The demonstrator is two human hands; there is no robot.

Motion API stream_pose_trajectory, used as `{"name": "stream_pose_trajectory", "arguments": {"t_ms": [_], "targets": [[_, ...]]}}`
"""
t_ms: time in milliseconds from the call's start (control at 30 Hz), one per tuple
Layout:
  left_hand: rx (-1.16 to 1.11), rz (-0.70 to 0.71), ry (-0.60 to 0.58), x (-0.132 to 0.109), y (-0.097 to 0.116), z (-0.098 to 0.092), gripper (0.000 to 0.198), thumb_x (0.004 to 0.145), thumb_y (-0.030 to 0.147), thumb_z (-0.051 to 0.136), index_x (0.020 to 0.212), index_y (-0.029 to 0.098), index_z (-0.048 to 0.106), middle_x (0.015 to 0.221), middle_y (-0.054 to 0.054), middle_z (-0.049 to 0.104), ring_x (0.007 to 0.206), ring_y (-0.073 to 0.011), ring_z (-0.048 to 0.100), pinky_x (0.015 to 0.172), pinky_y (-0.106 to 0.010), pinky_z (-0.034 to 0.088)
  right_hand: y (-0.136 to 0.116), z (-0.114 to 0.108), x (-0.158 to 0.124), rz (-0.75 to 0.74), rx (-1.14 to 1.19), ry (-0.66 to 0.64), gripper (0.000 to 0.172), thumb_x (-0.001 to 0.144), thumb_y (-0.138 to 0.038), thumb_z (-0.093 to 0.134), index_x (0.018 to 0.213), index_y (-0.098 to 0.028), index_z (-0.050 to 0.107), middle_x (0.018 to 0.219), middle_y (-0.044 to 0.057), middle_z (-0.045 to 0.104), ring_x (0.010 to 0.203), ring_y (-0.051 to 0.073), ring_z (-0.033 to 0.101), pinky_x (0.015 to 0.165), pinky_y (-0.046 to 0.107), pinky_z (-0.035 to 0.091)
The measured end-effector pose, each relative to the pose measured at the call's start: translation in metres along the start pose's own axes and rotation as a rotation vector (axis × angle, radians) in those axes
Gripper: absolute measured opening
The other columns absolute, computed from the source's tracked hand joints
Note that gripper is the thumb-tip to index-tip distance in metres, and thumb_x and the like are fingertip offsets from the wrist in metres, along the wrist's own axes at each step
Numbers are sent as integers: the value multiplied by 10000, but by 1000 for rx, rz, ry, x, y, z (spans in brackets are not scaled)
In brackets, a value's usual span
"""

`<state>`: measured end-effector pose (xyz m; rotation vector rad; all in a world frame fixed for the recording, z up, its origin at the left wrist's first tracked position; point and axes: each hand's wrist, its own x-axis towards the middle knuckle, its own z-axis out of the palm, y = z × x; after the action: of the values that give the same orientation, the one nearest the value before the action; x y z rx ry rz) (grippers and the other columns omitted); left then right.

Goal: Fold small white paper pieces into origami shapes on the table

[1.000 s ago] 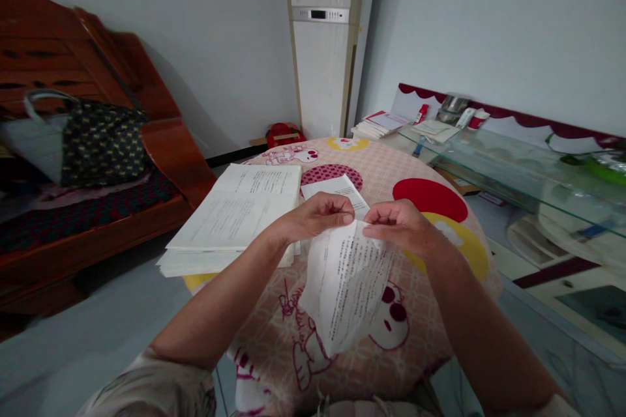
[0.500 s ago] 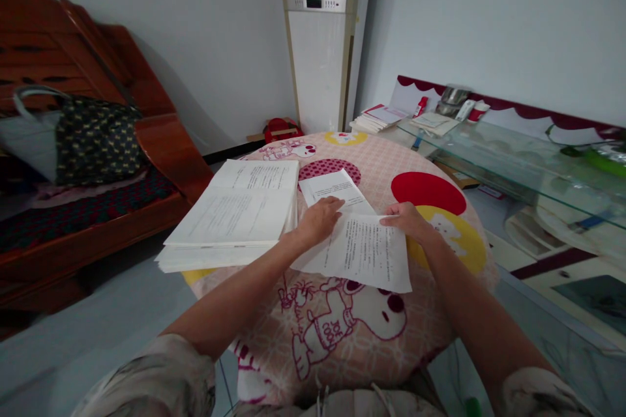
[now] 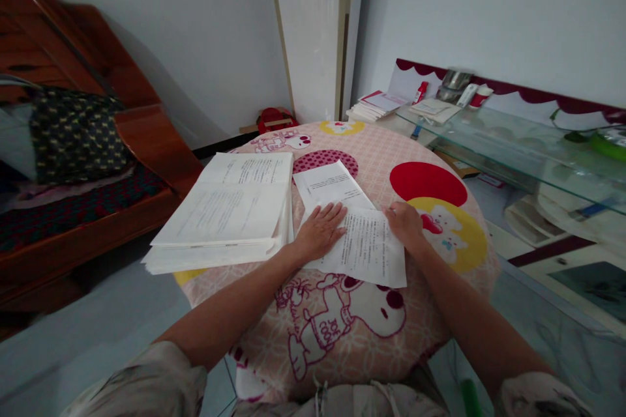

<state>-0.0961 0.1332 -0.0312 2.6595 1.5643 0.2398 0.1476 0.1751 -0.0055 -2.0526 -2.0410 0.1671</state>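
Observation:
A printed sheet of paper (image 3: 369, 251) lies flat on a round table covered with a pink cartoon cloth (image 3: 337, 326). My left hand (image 3: 320, 231) rests palm down on the sheet's left edge, fingers stretched out. Along the sheet's right upper edge my right hand (image 3: 403, 221) presses down, its fingers curled loosely. A second printed sheet (image 3: 327, 184) lies just beyond, partly under the first. Left of both hands sits a thick stack of printed pages (image 3: 225, 212).
A glass-topped cabinet (image 3: 513, 150) stands at the right with booklets (image 3: 376, 104), a metal pot and small items on it. A tall white air conditioner (image 3: 308, 32) is behind the table. A wooden bench (image 3: 98, 208) with a dark patterned bag (image 3: 73, 133) sits at the left.
A second ago both hands held the sheet up by its top edge. They have since laid it flat on the table, and the left hand has spread out on it.

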Motion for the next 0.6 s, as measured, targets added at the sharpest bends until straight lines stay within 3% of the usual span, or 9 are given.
{"name": "stream_pose_trajectory", "arguments": {"t_ms": [300, 600], "targets": [[-14, 2, 19, -2, 0, 2, 570, 1042, 428, 207, 1539, 172, 314, 1600, -79, 326, 1497, -237, 258, 1219, -460, 215, -6, 1, -15, -2, -149, -10, 343, 1007, -306, 372, 954, -159, 677, 946, 133, 704, 892, 248, 626, 702, 323, 375], [-11, 1, 40, -2, 0, 4, 556, 1042, 410, 213, 1539, 182, 311, 1602, -70, 323, 1499, -227, 254, 1223, -453, 213, 0, 1, -19, 8, 13, 71, 302, 977, -301, 417, 912, -153, 672, 873, 136, 689, 826, 250, 614, 707, 341, 393]]}}
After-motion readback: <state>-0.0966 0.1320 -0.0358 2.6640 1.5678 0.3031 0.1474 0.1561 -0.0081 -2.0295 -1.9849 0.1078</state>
